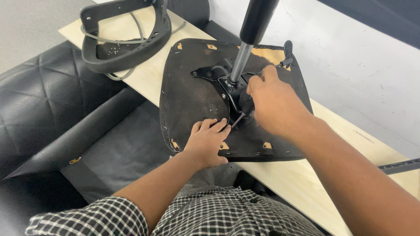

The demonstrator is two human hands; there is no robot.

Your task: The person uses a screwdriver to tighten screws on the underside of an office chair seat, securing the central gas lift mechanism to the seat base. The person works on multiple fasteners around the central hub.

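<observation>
An upturned office chair seat, black on its underside with staples along the edge, lies on a pale wooden board. A black metal mechanism plate is fixed at its middle, and a gas lift cylinder rises from it. My left hand rests flat on the seat's near edge, fingers together, holding nothing. My right hand is closed around a screwdriver, whose thin shaft points down-left at the plate beside the cylinder's base. The tool's handle is mostly hidden in my fist.
A black plastic chair frame part with a grey cable lies at the board's far end. A black quilted cushion and dark fabric sit to the left. A white wall is to the right, and a dark bar enters at the right edge.
</observation>
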